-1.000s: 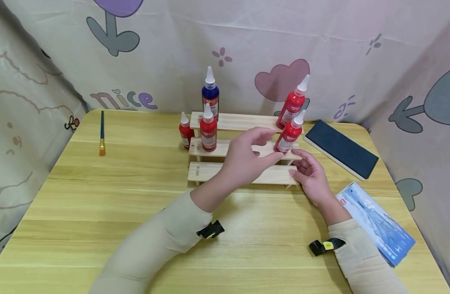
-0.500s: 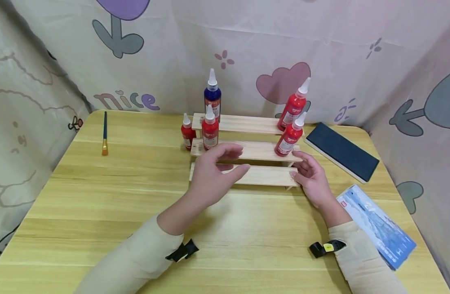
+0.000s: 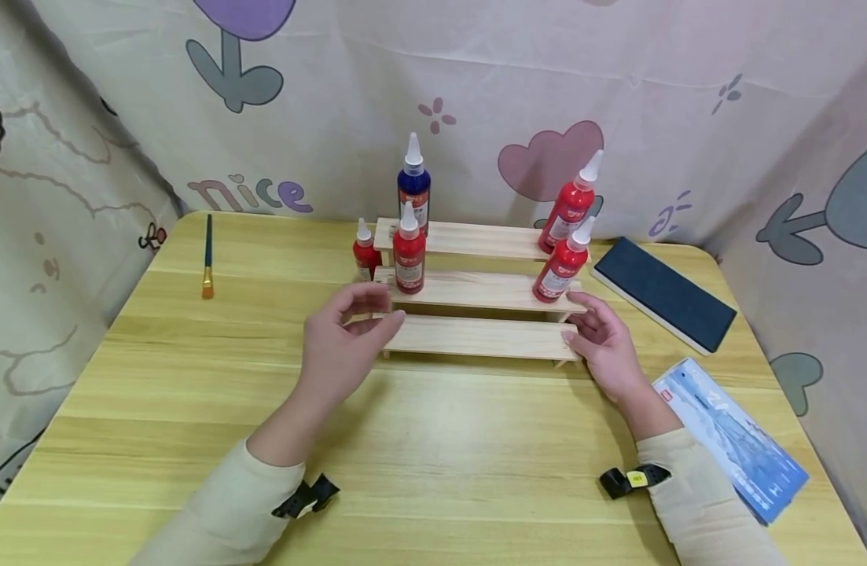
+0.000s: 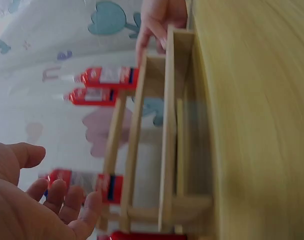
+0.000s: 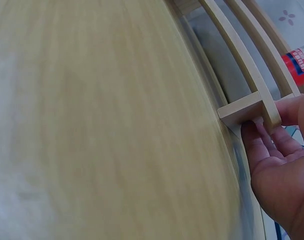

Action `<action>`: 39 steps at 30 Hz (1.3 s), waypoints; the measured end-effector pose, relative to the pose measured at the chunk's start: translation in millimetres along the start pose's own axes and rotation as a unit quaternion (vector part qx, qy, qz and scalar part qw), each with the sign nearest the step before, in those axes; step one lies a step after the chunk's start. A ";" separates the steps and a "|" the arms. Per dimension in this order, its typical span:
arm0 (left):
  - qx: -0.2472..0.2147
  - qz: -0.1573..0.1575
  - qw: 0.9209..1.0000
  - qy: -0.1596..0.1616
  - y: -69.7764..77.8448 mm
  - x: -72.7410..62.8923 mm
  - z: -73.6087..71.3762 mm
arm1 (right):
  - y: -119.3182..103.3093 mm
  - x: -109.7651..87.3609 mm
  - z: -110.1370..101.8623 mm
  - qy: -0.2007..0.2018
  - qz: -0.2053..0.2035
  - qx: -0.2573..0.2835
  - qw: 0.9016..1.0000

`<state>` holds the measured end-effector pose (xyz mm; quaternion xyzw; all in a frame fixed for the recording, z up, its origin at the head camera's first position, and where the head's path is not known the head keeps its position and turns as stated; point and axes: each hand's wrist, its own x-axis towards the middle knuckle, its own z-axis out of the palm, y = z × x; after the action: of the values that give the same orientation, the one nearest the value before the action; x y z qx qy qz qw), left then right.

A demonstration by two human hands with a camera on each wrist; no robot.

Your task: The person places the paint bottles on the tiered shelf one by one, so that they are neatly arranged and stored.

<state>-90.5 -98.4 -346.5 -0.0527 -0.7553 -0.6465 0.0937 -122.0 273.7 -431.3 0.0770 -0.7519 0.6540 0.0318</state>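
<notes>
A three-tier wooden display rack (image 3: 475, 336) stands on the table. My right hand (image 3: 606, 350) holds its right end, thumb by the lowest shelf and fingers by the middle one; the right wrist view shows the fingers (image 5: 264, 142) around the shelf end. My left hand (image 3: 344, 338) hovers by the rack's left end, fingers loosely bent and holding nothing. Red squeeze bottles with white nozzles stand at the left (image 3: 409, 255) and right (image 3: 560, 267) of the middle shelf. On the top shelf are a blue bottle (image 3: 413, 189) and a red bottle (image 3: 569, 211).
A smaller red bottle (image 3: 365, 255) stands on the table, left of the rack. Further left lies a paintbrush (image 3: 207, 263). To the right are a dark-topped flat box (image 3: 663, 292) and a blue box (image 3: 730, 440). A printed curtain (image 3: 355, 94) hangs behind the table.
My left hand has moved leftward from beside the right-hand red bottle on the middle shelf to the rack's left end. My right hand has stayed at the right end.
</notes>
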 end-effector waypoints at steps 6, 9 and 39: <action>0.017 0.011 0.999 0.048 -17.1 14.6 -18.0 | 0.1 0.0 -0.7 0.000 -0.003 -0.003 1.000; 0.023 0.009 0.998 0.065 -25.2 23.6 -25.0 | 0.2 0.0 -1.0 0.000 -0.004 -0.004 1.000; 0.069 -0.082 0.994 0.012 -63.8 103.5 -37.9 | 2.2 0.9 -0.5 -0.004 -0.010 0.017 1.000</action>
<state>-201.7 -150.1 -380.9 0.0236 -0.7988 -0.5988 0.0533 -123.2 274.4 -433.3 0.0879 -0.7400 0.6660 0.0341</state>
